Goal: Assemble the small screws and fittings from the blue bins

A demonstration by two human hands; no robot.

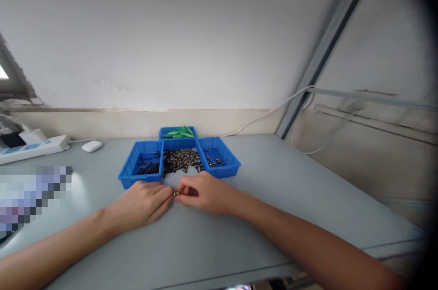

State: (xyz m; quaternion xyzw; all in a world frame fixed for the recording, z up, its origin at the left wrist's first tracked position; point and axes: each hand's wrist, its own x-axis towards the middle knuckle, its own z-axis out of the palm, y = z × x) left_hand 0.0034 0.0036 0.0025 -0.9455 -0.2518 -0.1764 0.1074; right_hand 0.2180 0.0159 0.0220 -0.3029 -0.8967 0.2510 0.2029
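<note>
In front of the blue bins, my left hand [145, 203] and my right hand [207, 193] meet low over the table. Between their fingertips is a small brass-coloured metal piece [175, 193]; its exact kind is too small to tell. My right thumb and index finger pinch it from the right. From the left, my left hand's closed fingertips press against it. Just beyond lies a heap of small brass and dark metal pieces [183, 160]. Dark screws [150, 169] fill part of the left blue bin [126, 176], and several metal pieces lie in the right blue bin [224, 171].
A third blue bin [177, 128] at the back holds green slim items [179, 132]. On the left are a white power strip [51, 145], a white rounded object [92, 146] and a pixelated flat item [30, 199]. A grey metal post [318, 59] rises at the table's back right.
</note>
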